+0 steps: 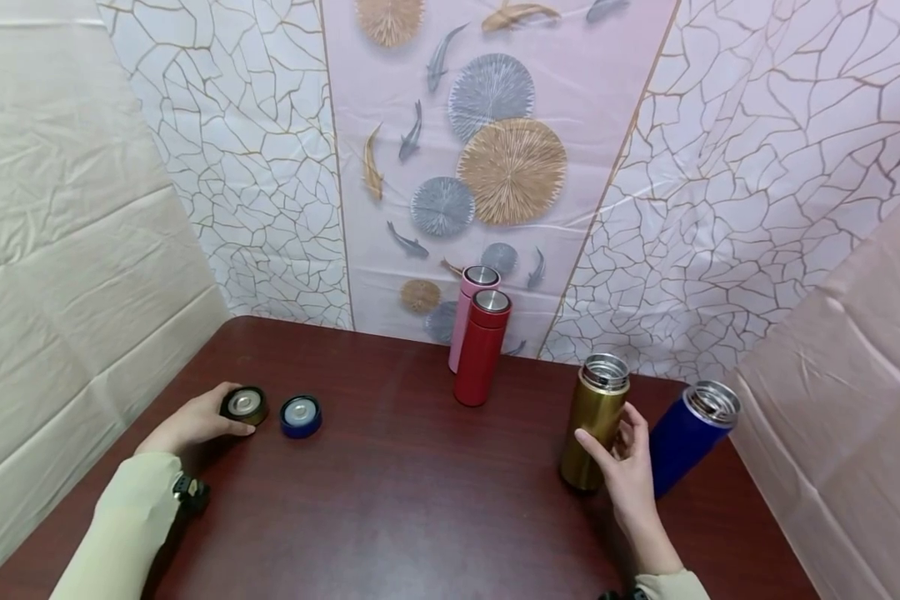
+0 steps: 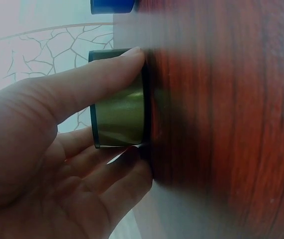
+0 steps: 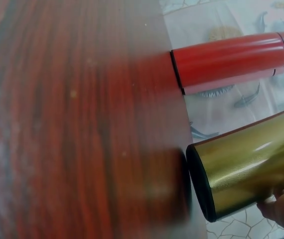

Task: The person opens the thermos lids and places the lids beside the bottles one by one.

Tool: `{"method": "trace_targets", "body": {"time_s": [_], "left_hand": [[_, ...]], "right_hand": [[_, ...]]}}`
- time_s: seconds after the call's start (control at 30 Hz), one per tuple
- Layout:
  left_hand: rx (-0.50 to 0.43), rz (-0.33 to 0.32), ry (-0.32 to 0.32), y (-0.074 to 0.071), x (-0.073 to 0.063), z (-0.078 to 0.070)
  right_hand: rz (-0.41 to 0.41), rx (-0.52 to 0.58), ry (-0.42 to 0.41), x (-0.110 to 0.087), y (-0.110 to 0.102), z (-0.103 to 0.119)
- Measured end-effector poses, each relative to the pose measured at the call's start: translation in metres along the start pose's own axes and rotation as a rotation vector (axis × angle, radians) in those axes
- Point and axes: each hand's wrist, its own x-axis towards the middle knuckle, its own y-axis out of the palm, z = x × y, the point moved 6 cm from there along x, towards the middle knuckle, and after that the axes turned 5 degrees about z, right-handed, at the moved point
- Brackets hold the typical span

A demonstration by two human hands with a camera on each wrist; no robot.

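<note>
My left hand (image 1: 200,417) grips a gold lid (image 2: 119,114) between thumb and fingers at the table's left; the lid lies with its inner side up. Just right of it lies a blue lid (image 1: 301,416), also inner side up. On the right side, my right hand (image 1: 624,467) holds an uncapped gold thermos flask (image 1: 594,425), thumb in front and fingers at its right side. Its steel mouth points up; in the right wrist view its base (image 3: 202,184) is close to the tabletop, and I cannot tell whether they touch. An uncapped blue thermos flask (image 1: 682,442) stands beside that hand.
A capped red flask (image 1: 482,354) stands on the dark wooden table (image 1: 390,500) near its back edge. Behind it is a capped pink flask (image 1: 462,321), partly hidden. Patterned cloth (image 1: 255,167) hangs along the back, with plain pale cloth at both sides.
</note>
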Motion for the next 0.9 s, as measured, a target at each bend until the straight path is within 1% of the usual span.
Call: {"method": "trace_targets", "body": {"time_s": [0.33, 0.57, 0.77, 0.9], "left_hand": [[0.003, -0.005, -0.002, 0.0007, 0.0003, -0.0015], [-0.002, -0.016, 0.009, -0.0019, -0.0008, -0.0052], [0.004, -0.021, -0.002, -0.0007, 0.0003, -0.0038], [0.006, -0.033, -0.002, -0.0001, 0.0006, -0.0030]], "right_hand": [[-0.032, 0.033, 0.012, 0.0003, -0.0050, -0.0024], [-0.017, 0.054, 0.036, -0.0001, -0.0068, -0.0047], [0.005, 0.048, 0.049, -0.0017, -0.0085, -0.0060], [-0.002, 0.048, 0.051, -0.0018, -0.0094, -0.0061]]}}
